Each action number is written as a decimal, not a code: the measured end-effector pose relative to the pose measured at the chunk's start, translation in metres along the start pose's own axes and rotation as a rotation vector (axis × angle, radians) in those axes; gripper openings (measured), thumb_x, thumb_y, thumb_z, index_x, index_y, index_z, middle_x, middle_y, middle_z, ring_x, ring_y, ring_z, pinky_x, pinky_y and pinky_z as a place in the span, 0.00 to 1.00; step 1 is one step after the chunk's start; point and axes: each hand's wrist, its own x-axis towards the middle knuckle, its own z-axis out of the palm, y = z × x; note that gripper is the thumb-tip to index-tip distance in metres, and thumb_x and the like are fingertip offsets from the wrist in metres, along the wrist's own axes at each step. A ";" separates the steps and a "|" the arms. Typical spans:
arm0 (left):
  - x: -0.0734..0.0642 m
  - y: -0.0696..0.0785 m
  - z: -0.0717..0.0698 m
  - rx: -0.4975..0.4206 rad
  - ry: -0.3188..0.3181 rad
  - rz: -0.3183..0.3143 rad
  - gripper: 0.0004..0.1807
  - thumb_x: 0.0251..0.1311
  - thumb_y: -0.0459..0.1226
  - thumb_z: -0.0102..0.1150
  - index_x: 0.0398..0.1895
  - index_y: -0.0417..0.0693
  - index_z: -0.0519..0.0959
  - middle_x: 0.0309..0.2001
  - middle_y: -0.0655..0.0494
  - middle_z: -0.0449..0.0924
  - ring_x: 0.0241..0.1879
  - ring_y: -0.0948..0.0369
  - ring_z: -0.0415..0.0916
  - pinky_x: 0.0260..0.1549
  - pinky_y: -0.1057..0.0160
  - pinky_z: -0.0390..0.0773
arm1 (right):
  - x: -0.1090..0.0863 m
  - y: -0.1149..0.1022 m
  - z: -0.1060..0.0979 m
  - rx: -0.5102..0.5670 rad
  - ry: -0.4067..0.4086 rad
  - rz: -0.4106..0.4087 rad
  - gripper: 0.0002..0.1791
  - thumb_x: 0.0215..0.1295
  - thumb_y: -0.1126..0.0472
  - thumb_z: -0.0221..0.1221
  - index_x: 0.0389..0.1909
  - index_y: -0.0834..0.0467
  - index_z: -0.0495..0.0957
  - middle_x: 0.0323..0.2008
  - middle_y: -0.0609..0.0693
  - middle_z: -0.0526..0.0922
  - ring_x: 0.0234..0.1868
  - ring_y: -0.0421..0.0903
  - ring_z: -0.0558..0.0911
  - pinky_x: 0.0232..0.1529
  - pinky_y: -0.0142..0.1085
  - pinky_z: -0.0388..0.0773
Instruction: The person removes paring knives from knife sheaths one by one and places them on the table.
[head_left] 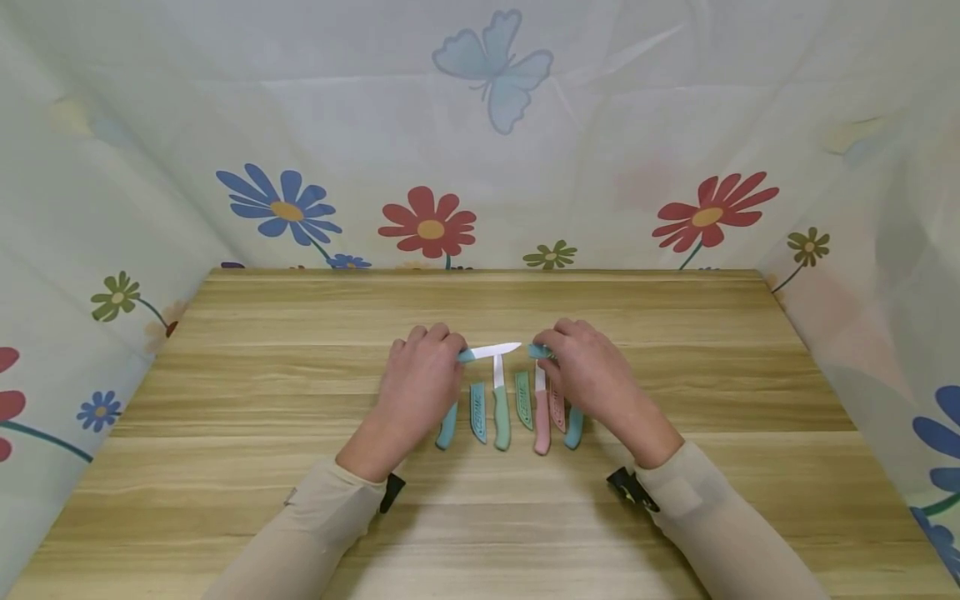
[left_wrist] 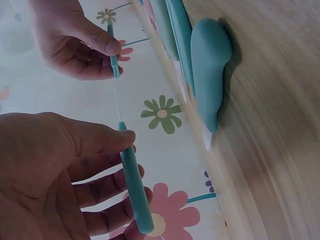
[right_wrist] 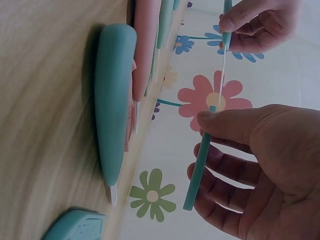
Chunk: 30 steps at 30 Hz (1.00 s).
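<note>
My left hand [head_left: 422, 372] pinches the teal handle [left_wrist: 136, 186] of a small paring knife, its white blade [head_left: 497, 350] pointing right. Opposite it, my right hand [head_left: 594, 372] holds a teal blade sheath [right_wrist: 200, 172] between thumb and fingers. The blade tip lies just short of the sheath's mouth in the head view, and both are held above the table. Below them lie a green-handled knife [head_left: 502, 421] and a pink-handled knife [head_left: 542, 423], white blades pointing away. Blue-handled knives lie at the row's left end [head_left: 447, 428] and right end [head_left: 573, 428].
Between the knives lie a blue sheath [head_left: 477, 413] marked CERAMIC, a green sheath [head_left: 523, 400] and a pink sheath [head_left: 557, 410]. Another teal sheath [right_wrist: 77, 226] shows in the right wrist view. Beyond the wooden table [head_left: 480, 300] hangs a flowered cloth [head_left: 337, 108].
</note>
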 end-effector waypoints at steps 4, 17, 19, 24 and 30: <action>0.000 0.000 -0.001 -0.007 -0.008 -0.010 0.09 0.67 0.34 0.70 0.48 0.46 0.88 0.43 0.52 0.84 0.41 0.53 0.78 0.41 0.50 0.82 | 0.000 0.000 0.000 0.012 0.001 0.010 0.17 0.70 0.61 0.71 0.57 0.61 0.86 0.47 0.55 0.85 0.48 0.54 0.82 0.50 0.48 0.83; -0.001 -0.003 0.000 -0.018 -0.004 -0.043 0.07 0.68 0.34 0.69 0.46 0.45 0.87 0.42 0.51 0.83 0.39 0.52 0.77 0.38 0.48 0.82 | 0.002 0.000 -0.001 0.030 -0.008 0.020 0.17 0.71 0.62 0.69 0.58 0.61 0.85 0.47 0.55 0.84 0.48 0.54 0.82 0.49 0.47 0.84; -0.002 -0.004 0.001 -0.018 -0.001 -0.050 0.06 0.69 0.35 0.69 0.45 0.44 0.87 0.41 0.52 0.82 0.38 0.53 0.77 0.37 0.48 0.82 | 0.002 -0.001 0.000 0.034 -0.009 0.018 0.16 0.71 0.63 0.69 0.57 0.61 0.85 0.47 0.56 0.84 0.48 0.54 0.82 0.48 0.46 0.84; -0.002 -0.008 0.000 -0.031 -0.005 -0.079 0.06 0.68 0.34 0.69 0.44 0.43 0.86 0.40 0.51 0.81 0.38 0.53 0.76 0.35 0.49 0.82 | 0.004 -0.003 0.000 0.038 -0.004 0.006 0.16 0.70 0.65 0.68 0.56 0.62 0.85 0.47 0.55 0.84 0.47 0.53 0.82 0.48 0.44 0.85; -0.003 -0.014 -0.002 -0.069 -0.019 -0.104 0.08 0.67 0.34 0.69 0.44 0.40 0.84 0.39 0.51 0.79 0.35 0.53 0.74 0.32 0.53 0.82 | 0.010 -0.009 -0.001 0.053 -0.052 0.010 0.15 0.70 0.66 0.66 0.56 0.63 0.84 0.48 0.54 0.83 0.47 0.51 0.81 0.48 0.43 0.84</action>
